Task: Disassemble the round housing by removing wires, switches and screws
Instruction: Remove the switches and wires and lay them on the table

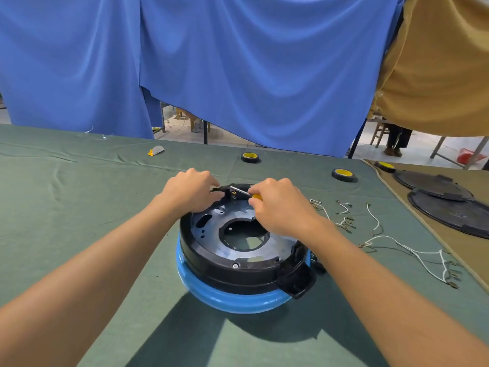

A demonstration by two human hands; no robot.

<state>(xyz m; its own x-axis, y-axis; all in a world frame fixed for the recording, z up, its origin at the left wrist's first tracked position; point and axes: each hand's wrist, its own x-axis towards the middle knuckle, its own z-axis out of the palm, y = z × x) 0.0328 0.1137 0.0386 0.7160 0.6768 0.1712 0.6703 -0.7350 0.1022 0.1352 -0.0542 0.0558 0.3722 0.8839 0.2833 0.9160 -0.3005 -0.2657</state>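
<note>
- The left hand (191, 192) curled its fingers over the far rim of the round housing (232, 276), gripping it.
- The housing, black on a blue base, sat in the middle of the green-clothed counter (79, 207).
- The right hand (281, 205) clasped a yellow-handled screwdriver (241, 191), its tip at the far rim.
- Loose white wires (344, 218) lay to the right, apart from the housing.

Loose white wires (412, 250) clutter the cloth right of the housing (238, 260).

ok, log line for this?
left hand: holds housing rim | right hand: grips screwdriver at far rim | wires: out, on cloth
</note>
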